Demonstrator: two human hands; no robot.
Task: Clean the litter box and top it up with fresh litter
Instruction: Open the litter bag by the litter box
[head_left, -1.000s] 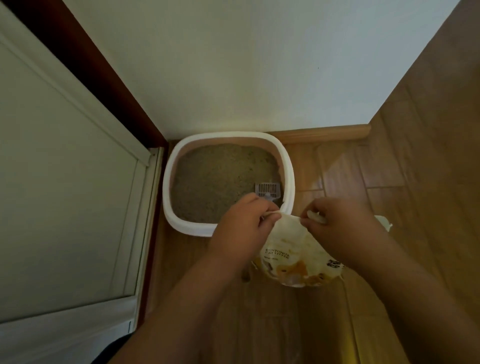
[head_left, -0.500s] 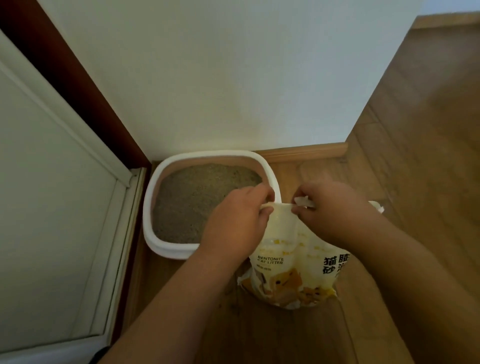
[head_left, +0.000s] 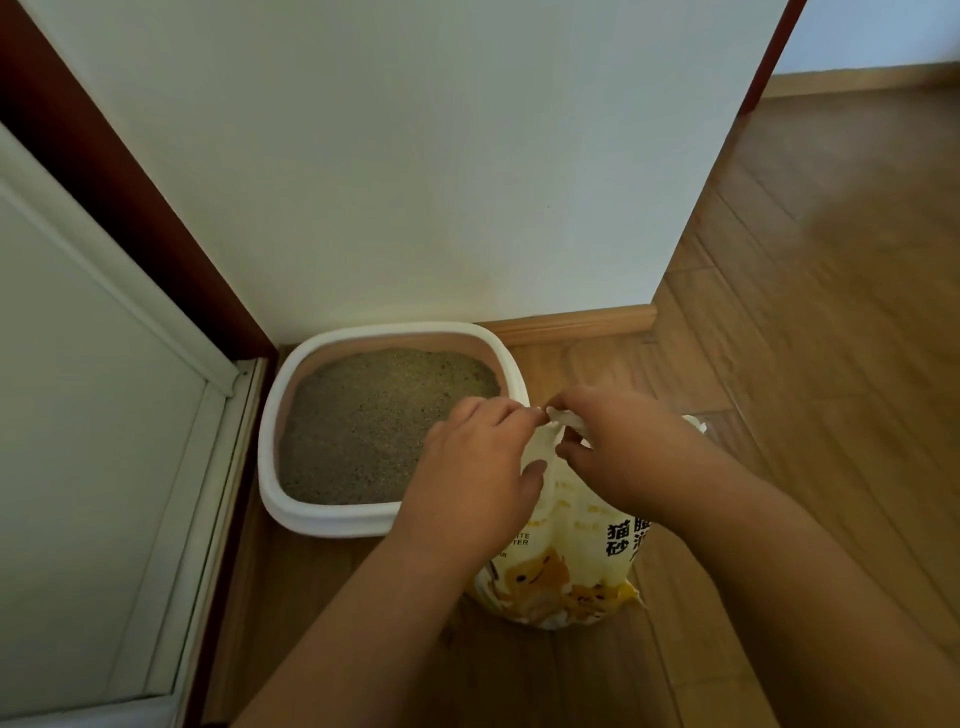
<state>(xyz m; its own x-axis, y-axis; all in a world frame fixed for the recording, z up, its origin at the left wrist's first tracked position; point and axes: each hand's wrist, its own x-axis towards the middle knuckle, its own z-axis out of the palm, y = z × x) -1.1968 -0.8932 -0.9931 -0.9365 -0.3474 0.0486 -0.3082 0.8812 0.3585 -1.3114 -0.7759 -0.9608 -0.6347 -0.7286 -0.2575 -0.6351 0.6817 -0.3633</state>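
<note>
Nearest, on the wooden floor (head_left: 779, 364): a yellow litter bag (head_left: 571, 571), upright, just right of the litter box (head_left: 322, 519). Above it, left hand (head_left: 472, 467) and right hand (head_left: 618, 447), fingers curled, pinching the bag's white top edge (head_left: 558, 415) from either side. Apparently still opening it; no fresh litter poured yet. Farther: grey litter (head_left: 374, 426) level inside, scoop not visible. Behind, white wall (head_left: 415, 156); left, a door (head_left: 78, 415). Nothing blocking the pour.

The left hand (head_left: 478, 467) covers the litter box's (head_left: 322, 514) near right corner and part of the bag's (head_left: 571, 571) print.
</note>
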